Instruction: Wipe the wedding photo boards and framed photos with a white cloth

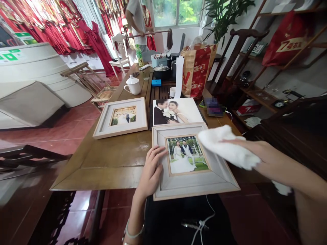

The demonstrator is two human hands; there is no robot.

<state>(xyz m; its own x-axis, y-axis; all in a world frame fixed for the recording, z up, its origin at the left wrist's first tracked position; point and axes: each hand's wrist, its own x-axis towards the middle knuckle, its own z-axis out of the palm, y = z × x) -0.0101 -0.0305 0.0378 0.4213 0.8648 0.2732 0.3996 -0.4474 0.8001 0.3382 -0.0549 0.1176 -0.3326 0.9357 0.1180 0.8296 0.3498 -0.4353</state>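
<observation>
A light grey picture frame (189, 185) with a wedding photo in its middle lies tilted at the near table edge, its lower part reaching past the wood. My left hand (151, 172) holds the frame's left side, fingers curled over the border. My right hand (251, 148) is closed around a white cloth (224, 144), which lies against the frame's upper right border. Just behind is an unframed print of a couple (176, 112), partly overlapped by the frame. To the left rests a second framed wedding photo (122, 117).
On the wooden table (109, 158) stand a lidded white mug (133, 85), a blue box (156, 82), a paper bag (198, 69) and a phone (214, 106) with a cable. Beyond, a person (138, 20) holds a mop-like pole. Chairs (89, 80) flank the table.
</observation>
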